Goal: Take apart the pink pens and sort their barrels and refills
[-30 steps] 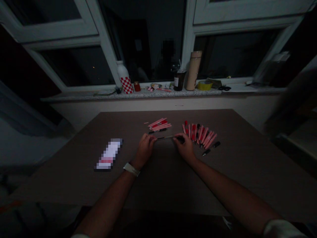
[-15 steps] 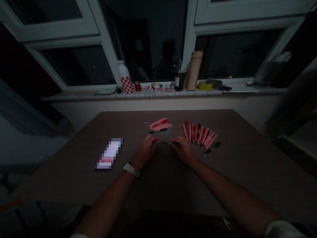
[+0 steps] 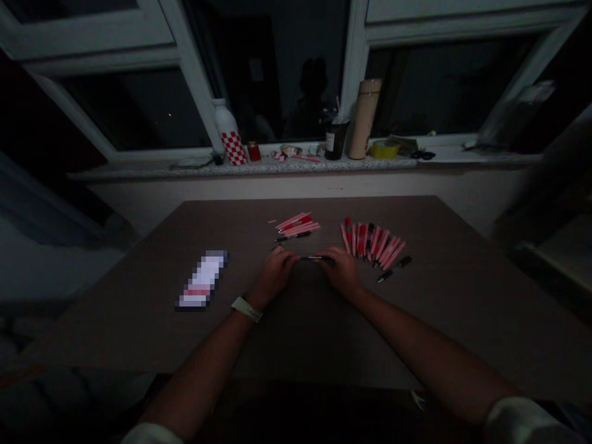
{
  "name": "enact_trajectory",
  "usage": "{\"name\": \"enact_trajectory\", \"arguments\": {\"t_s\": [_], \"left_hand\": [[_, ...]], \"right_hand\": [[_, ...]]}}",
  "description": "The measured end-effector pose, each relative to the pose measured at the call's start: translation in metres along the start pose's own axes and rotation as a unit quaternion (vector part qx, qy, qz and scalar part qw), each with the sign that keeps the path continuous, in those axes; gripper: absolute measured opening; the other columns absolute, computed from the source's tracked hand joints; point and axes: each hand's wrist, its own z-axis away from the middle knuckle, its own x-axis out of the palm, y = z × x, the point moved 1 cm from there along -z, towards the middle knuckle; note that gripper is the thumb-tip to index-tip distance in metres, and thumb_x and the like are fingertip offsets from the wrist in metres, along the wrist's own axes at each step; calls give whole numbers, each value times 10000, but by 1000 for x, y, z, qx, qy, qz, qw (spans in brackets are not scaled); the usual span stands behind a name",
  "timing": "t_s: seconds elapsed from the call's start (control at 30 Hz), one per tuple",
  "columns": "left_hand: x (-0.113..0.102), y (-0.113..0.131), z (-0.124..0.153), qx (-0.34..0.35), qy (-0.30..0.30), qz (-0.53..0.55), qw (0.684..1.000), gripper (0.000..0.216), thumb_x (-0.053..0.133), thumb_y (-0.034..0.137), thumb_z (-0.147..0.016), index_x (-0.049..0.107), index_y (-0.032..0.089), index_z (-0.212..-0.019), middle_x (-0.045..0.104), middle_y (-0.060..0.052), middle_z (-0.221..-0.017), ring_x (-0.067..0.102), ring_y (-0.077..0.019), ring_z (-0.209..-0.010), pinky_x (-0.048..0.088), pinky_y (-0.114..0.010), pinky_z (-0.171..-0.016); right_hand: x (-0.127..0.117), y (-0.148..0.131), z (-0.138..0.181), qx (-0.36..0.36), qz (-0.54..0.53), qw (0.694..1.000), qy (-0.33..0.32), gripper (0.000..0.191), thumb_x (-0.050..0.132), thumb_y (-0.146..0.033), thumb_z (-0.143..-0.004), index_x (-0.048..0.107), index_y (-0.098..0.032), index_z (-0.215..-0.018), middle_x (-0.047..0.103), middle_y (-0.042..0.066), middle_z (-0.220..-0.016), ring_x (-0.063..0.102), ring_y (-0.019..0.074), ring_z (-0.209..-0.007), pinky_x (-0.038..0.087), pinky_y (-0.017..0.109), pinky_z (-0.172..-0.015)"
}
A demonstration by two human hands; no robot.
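My left hand point(image 3: 275, 271) and my right hand point(image 3: 341, 271) meet over the brown table point(image 3: 416, 320), each pinching one end of a thin dark pen point(image 3: 315, 258). Both hands have their fingers curled. A watch sits on my left wrist. Behind my left hand lies a small pile of pink and red pens point(image 3: 296, 224) with a black pen point(image 3: 294, 237) in front of it. To the right of my right hand lies a fan of several pink and red pens point(image 3: 372, 242), and a dark pen point(image 3: 393, 270) lies beside that fan.
A blurred flat rectangle point(image 3: 201, 287) lies on the table to the left. The windowsill point(image 3: 296, 163) behind holds a red-checked white bottle point(image 3: 228, 133), a dark cup point(image 3: 335, 138), a tall tan flask point(image 3: 363, 118), a yellow tape roll point(image 3: 383, 148) and small items.
My hands have drawn closer together along the pen, so less of it shows between them. The camera has tilted a little, shifting the scene up.
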Motion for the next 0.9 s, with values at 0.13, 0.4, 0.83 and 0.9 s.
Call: {"name": "enact_trajectory", "arguments": {"t_s": [0.13, 0.4, 0.83, 0.9], "left_hand": [[-3, 1, 1, 8, 3, -19, 1000, 155, 577, 264, -944, 685, 165, -893, 586, -39, -846, 570, -176, -830, 452, -291, -757], [-9, -3, 1, 32, -10, -4, 999, 176, 557, 271, -951, 692, 168, -906, 600, -45, -874, 577, -180, -861, 455, -296, -780], [1, -6, -5, -211, 36, 377, 901, 307, 807, 236, -687, 655, 136, -933, 745, -60, -834, 713, -189, -812, 552, -297, -780], [0, -6, -5, -226, 44, 401, 887, 325, 824, 227, -655, 663, 135, -921, 755, -68, -850, 719, -194, -813, 558, -302, -793]], "right_hand": [[-2, -3, -1, 10, -11, 1000, -27, 156, 693, -236, -865, 765, -227, -1004, 759, 60, -961, 689, 222, -901, 510, 316, -802], [1, -6, 3, 39, -28, 994, -93, 219, 579, -338, -941, 772, -257, -1003, 783, 21, -917, 737, 224, -824, 539, 309, -755], [4, -3, 4, 63, -66, 995, -33, 209, 643, -354, -881, 761, -221, -991, 775, 59, -978, 727, 239, -915, 558, 342, -827], [4, -4, 4, 60, -69, 995, -31, 215, 647, -362, -875, 760, -222, -992, 773, 61, -986, 724, 243, -929, 557, 346, -837]]}}
